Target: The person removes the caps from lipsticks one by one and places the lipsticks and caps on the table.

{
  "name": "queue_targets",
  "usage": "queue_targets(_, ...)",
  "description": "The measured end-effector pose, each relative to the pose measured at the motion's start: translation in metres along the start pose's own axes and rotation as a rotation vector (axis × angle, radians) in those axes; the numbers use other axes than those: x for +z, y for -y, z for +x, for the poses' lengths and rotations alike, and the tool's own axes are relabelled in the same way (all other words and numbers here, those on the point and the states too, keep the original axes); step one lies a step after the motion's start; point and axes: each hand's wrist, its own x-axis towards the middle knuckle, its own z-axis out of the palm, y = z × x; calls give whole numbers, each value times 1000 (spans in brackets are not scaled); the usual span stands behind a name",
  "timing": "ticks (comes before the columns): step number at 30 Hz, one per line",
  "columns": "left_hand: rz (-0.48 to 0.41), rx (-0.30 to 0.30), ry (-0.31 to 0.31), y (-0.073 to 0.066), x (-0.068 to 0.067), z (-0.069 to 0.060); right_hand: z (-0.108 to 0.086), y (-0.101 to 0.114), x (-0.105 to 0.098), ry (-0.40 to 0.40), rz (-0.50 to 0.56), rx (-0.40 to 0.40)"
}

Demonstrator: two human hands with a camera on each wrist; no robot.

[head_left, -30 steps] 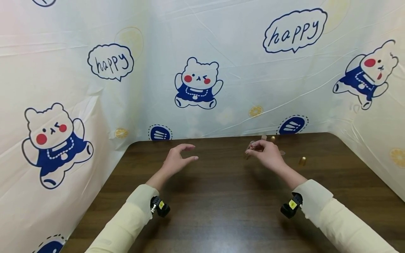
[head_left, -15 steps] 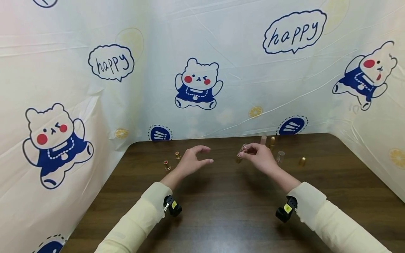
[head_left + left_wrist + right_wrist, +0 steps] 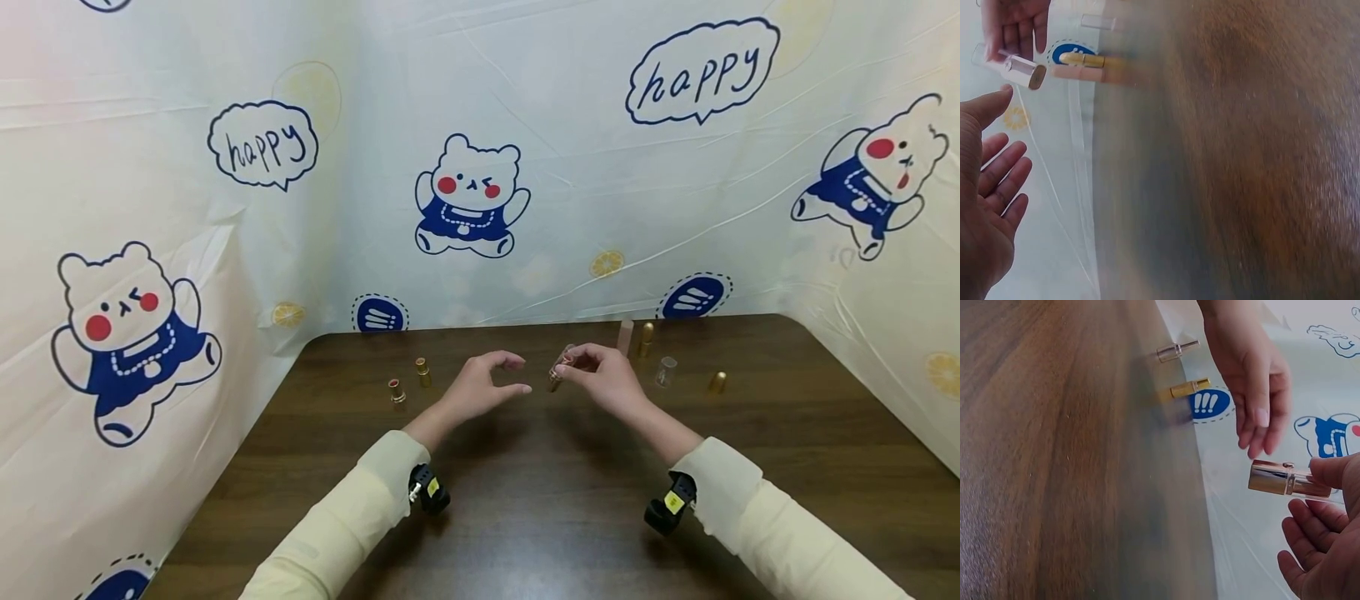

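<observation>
In the head view my right hand (image 3: 611,383) pinches a shiny rose-gold lipstick tube (image 3: 556,375) with a clear cap, tilted, above the table's far middle. The right wrist view shows the tube (image 3: 1269,477) between thumb and fingers, its metal base pointing toward the other hand. My left hand (image 3: 480,390) holds nothing; its thumb and fingers are spread apart, just left of the tube and not touching it. From the left wrist, the tube (image 3: 1022,72) appears beyond the left thumb, in the right hand (image 3: 1016,28).
Two small uncapped tubes, one rose-gold (image 3: 397,392) and one gold (image 3: 423,372), stand left of the left hand. Behind and right of the right hand are a pink tube (image 3: 625,337), a gold tube (image 3: 646,340), a clear cap (image 3: 665,372) and a gold cap (image 3: 717,382). A printed curtain hangs behind the table.
My right hand has moved left with the lipstick tube. My left hand has moved right, toward it, bringing the two small tubes behind it into sight.
</observation>
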Motion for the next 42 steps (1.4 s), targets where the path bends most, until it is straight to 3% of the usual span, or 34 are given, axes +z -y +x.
queue_targets(12, -83, 32, 63, -7, 15, 6, -3, 4, 7, 35, 33, -15)
queue_targets(26, -95, 39, 87, -11, 22, 9, -5, 3, 11, 53, 59, -29)
queue_targets(42, -79, 29, 105, -15, 23, 8, -9, 2, 12, 55, 78, 22)
